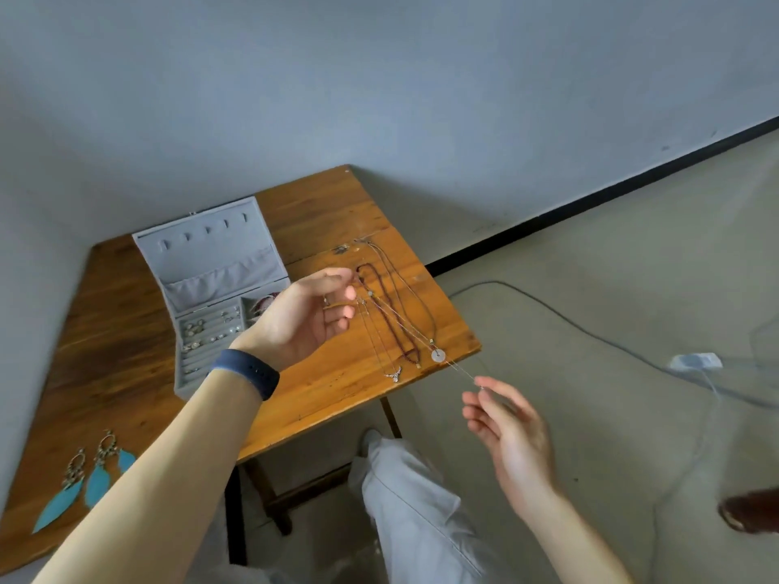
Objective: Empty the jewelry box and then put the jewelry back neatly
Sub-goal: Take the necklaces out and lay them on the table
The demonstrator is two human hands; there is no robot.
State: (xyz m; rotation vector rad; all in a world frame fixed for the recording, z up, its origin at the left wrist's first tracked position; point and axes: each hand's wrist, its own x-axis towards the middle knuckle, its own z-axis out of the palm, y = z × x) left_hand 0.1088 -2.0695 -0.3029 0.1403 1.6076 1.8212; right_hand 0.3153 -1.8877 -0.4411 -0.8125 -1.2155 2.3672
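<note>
At center left of the frame, on a wooden table [320, 212], a grey jewelry box [198, 263], lid propped open toward the wall, with 5 small hooks along the top of the lid and a slack pocket below. Down in the tray, rows of slots with small rings and studs [206, 330], too small to tell apart. In the compartment at the tray's upper right, something dark red, half hidden behind the left hand [307, 318].

That hand raised in mid-frame, palm turned toward the camera, a navy wristband [248, 373] on the wrist, thumb and forefinger pinching 1 end of a thin chain [461, 373]. Chain drawn in a straight line toward the lower right, past the table's edge, to the right hand [512, 432]. There, caught between the tips of thumb and forefinger, the other fingers loose and slightly spread.

Under the chain, on the right part of the table, 3 more necklaces side by side: a dark red bead necklace [409, 354], a cord necklace with a round white pendant [438, 355], and a fine silver necklace [393, 375] with a small pendant.

At lower left, near the table's edge, a pair of turquoise feather earrings [80, 491], well apart from the box. Below the table, a pale trouser leg [413, 512]. On the floor at right, a dark cable [590, 330] and a white plug block [695, 361].
</note>
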